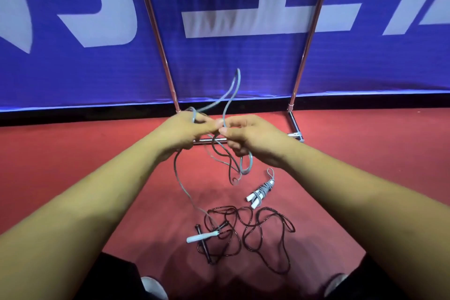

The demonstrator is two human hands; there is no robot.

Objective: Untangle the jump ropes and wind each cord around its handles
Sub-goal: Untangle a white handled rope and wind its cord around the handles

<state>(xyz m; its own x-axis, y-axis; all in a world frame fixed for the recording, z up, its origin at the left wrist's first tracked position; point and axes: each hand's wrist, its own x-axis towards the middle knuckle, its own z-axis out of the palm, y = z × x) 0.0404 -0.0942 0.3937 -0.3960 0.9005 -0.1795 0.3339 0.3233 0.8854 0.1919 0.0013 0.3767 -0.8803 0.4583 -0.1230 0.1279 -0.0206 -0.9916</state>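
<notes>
Grey cord [232, 90] pinched between left hand [181, 133] and right hand [250, 137].

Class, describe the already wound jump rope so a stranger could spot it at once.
Start at the red floor below the blue banner. Just right of centre, beyond the loose black rope, lies the wound rope. It alone is a tight grey bundle round two white handles; the others sprawl loose.

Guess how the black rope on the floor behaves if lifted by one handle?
Black rope: probably floppy; it lies in loose overlapping loops, so it'd trail and likely snag. The white handle lies across it and may drag along. Thin cord, slim handles: likely light.
</notes>
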